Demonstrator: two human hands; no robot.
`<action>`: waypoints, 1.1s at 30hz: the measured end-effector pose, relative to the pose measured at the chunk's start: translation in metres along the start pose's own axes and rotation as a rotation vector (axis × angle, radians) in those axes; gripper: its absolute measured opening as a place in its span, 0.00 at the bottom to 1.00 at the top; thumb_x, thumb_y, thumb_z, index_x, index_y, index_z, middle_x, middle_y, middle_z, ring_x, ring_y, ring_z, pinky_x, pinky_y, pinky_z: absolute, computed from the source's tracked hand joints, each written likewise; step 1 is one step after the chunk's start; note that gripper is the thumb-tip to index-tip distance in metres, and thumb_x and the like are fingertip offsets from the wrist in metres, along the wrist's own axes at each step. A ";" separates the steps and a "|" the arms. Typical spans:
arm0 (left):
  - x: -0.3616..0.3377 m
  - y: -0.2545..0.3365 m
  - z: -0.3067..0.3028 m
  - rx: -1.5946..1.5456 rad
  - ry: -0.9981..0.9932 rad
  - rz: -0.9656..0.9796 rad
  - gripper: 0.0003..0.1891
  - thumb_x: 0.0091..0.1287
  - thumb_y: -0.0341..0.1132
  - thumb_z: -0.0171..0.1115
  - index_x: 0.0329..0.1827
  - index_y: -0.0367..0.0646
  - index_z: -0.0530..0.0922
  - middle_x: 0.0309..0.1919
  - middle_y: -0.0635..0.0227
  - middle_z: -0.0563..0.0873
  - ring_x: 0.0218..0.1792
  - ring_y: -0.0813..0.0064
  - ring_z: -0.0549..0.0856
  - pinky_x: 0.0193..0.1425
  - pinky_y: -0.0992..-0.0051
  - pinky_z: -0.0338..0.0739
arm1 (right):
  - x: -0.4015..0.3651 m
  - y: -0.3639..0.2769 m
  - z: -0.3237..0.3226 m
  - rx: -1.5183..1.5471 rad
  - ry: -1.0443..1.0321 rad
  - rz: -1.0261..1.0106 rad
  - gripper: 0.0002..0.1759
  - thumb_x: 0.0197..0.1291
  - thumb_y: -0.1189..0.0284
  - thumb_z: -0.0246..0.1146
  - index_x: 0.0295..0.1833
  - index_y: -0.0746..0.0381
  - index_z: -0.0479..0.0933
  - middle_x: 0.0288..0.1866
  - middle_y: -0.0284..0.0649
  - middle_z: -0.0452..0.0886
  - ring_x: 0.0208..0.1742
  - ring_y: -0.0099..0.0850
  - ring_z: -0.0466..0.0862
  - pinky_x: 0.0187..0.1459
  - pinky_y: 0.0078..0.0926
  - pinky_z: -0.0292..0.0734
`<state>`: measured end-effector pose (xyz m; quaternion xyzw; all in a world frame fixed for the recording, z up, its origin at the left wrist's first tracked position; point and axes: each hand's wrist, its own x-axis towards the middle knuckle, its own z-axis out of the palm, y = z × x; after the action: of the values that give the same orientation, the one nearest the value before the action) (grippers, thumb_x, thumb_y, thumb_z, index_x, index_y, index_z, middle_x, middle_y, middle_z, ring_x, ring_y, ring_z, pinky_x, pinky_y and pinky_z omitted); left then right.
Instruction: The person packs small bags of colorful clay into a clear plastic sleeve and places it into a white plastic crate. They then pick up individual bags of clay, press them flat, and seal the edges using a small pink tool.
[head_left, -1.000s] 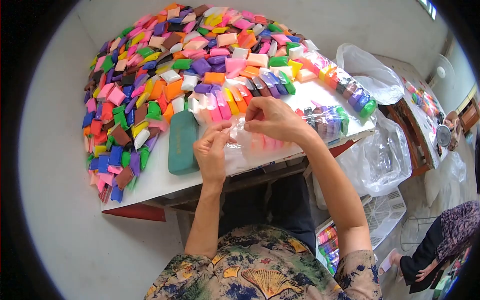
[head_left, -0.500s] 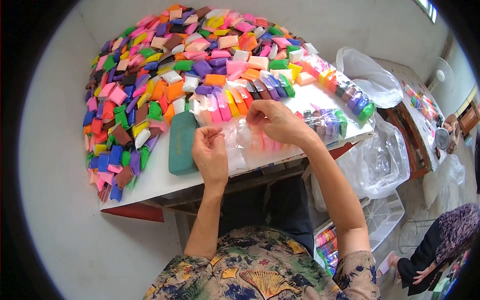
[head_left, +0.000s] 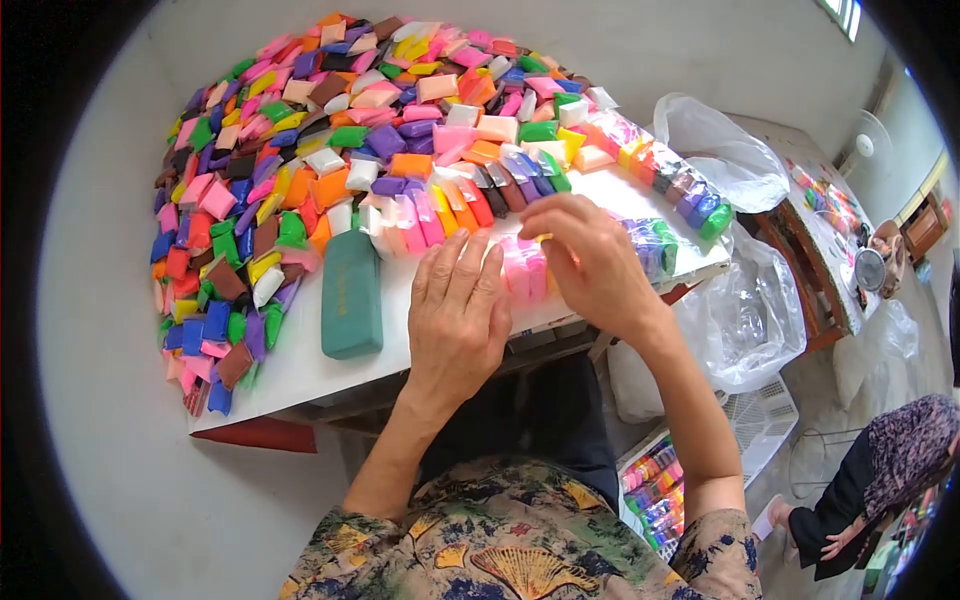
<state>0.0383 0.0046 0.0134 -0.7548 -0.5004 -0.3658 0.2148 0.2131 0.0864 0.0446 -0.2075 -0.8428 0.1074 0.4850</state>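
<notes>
Near the table's front edge, my left hand (head_left: 458,315) lies palm down with its fingers extended, over the end of a clear bag holding pink packets (head_left: 524,270). To its right, my right hand (head_left: 595,262) is raised over the same bag, fingers curved and apart, nothing visible between them. A row of coloured packets (head_left: 465,203) lies just beyond my hands. A green oblong case (head_left: 352,295) rests left of my left hand. Part of the bag is hidden under my hands.
A large heap of coloured packets (head_left: 330,130) covers the table's back and left. Filled clear bags (head_left: 665,180) lie at the right. Beyond are plastic bags (head_left: 745,310), a white crate (head_left: 760,425), a box of packets (head_left: 655,490) and a person (head_left: 890,470) at lower right.
My left hand has turned from a pinch at the bag's end to lying flat on it. My right hand has lifted slightly and opened its fingers. The view has shifted a little.
</notes>
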 end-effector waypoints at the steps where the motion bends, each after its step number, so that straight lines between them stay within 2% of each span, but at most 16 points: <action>1: -0.001 -0.002 0.002 0.024 -0.023 0.026 0.22 0.65 0.30 0.63 0.64 0.36 0.78 0.62 0.54 0.80 0.65 0.52 0.77 0.73 0.54 0.65 | -0.007 -0.003 -0.002 -0.077 -0.042 0.001 0.09 0.56 0.82 0.60 0.43 0.64 0.79 0.47 0.43 0.81 0.51 0.44 0.80 0.52 0.42 0.74; 4: -0.006 -0.008 0.002 0.037 -0.082 0.041 0.21 0.66 0.31 0.63 0.62 0.37 0.80 0.59 0.57 0.83 0.63 0.56 0.78 0.72 0.55 0.66 | -0.029 -0.004 -0.004 -0.275 -0.132 -0.004 0.14 0.54 0.80 0.65 0.47 0.61 0.80 0.48 0.38 0.80 0.54 0.39 0.78 0.54 0.41 0.74; 11: -0.013 -0.023 -0.001 -0.012 -0.067 0.014 0.18 0.65 0.31 0.63 0.58 0.39 0.82 0.56 0.62 0.84 0.60 0.63 0.80 0.71 0.57 0.66 | -0.045 0.012 -0.023 -0.350 -0.086 -0.070 0.19 0.54 0.77 0.68 0.53 0.57 0.81 0.49 0.38 0.79 0.52 0.41 0.79 0.56 0.40 0.74; 13: -0.015 -0.026 -0.003 -0.044 -0.112 0.017 0.21 0.64 0.31 0.64 0.61 0.39 0.80 0.59 0.59 0.82 0.62 0.60 0.78 0.72 0.56 0.65 | -0.048 0.014 -0.034 -0.438 -0.092 -0.089 0.19 0.54 0.76 0.69 0.54 0.57 0.81 0.50 0.38 0.79 0.51 0.41 0.79 0.57 0.40 0.74; 14: -0.015 -0.027 -0.004 -0.060 -0.133 0.018 0.23 0.63 0.31 0.65 0.63 0.39 0.79 0.61 0.58 0.81 0.63 0.58 0.78 0.72 0.56 0.65 | -0.055 0.020 -0.041 -0.464 -0.114 -0.035 0.21 0.54 0.73 0.71 0.55 0.57 0.80 0.55 0.39 0.79 0.54 0.42 0.79 0.60 0.41 0.72; 17: -0.013 -0.021 -0.013 -0.261 -0.123 -0.120 0.31 0.59 0.30 0.70 0.69 0.41 0.75 0.69 0.55 0.75 0.68 0.52 0.73 0.75 0.56 0.62 | -0.062 0.018 -0.062 -0.604 -0.048 0.006 0.26 0.52 0.69 0.74 0.59 0.56 0.80 0.59 0.41 0.78 0.57 0.42 0.78 0.62 0.41 0.70; 18: -0.014 -0.021 -0.015 -0.268 -0.124 -0.145 0.34 0.57 0.30 0.72 0.70 0.43 0.74 0.71 0.54 0.73 0.70 0.51 0.71 0.77 0.56 0.61 | -0.066 0.020 -0.071 -0.647 -0.052 0.047 0.34 0.48 0.64 0.78 0.64 0.54 0.78 0.65 0.44 0.76 0.62 0.45 0.77 0.65 0.44 0.69; 20: -0.014 -0.025 -0.019 -0.279 -0.128 -0.194 0.39 0.53 0.32 0.75 0.72 0.46 0.73 0.74 0.53 0.69 0.74 0.49 0.68 0.79 0.57 0.58 | -0.071 0.024 -0.081 -0.541 -0.044 0.160 0.37 0.47 0.64 0.79 0.66 0.53 0.77 0.68 0.46 0.75 0.66 0.47 0.75 0.68 0.46 0.68; 22: -0.018 -0.032 -0.017 -0.295 -0.212 -0.210 0.40 0.52 0.32 0.76 0.72 0.48 0.73 0.74 0.53 0.69 0.75 0.50 0.67 0.79 0.57 0.58 | -0.075 0.033 -0.089 -0.411 -0.072 0.268 0.41 0.45 0.64 0.80 0.68 0.55 0.76 0.72 0.47 0.72 0.72 0.49 0.72 0.72 0.45 0.67; 26: -0.017 -0.041 -0.008 -0.500 -0.307 -0.290 0.41 0.51 0.31 0.76 0.73 0.50 0.73 0.74 0.53 0.69 0.76 0.52 0.66 0.79 0.58 0.59 | -0.080 0.049 -0.088 -0.206 -0.098 0.387 0.40 0.45 0.69 0.79 0.68 0.57 0.76 0.71 0.46 0.72 0.71 0.46 0.74 0.69 0.41 0.72; 29: -0.012 -0.045 -0.010 -0.495 -0.332 -0.294 0.40 0.50 0.30 0.75 0.71 0.49 0.74 0.73 0.53 0.70 0.75 0.52 0.67 0.78 0.59 0.61 | -0.075 0.051 -0.086 -0.165 -0.068 0.431 0.38 0.45 0.71 0.78 0.66 0.59 0.77 0.70 0.44 0.74 0.69 0.43 0.76 0.67 0.39 0.74; 33: -0.009 -0.050 -0.004 -0.575 -0.302 -0.335 0.38 0.50 0.29 0.75 0.70 0.46 0.75 0.69 0.52 0.75 0.70 0.56 0.74 0.73 0.63 0.68 | -0.070 0.059 -0.089 -0.093 -0.080 0.541 0.36 0.46 0.68 0.78 0.64 0.61 0.78 0.66 0.44 0.78 0.67 0.40 0.78 0.64 0.37 0.76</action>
<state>-0.0105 0.0164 0.0066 -0.7372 -0.5200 -0.4061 -0.1452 0.3351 0.1052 0.0127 -0.4427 -0.7792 0.2023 0.3949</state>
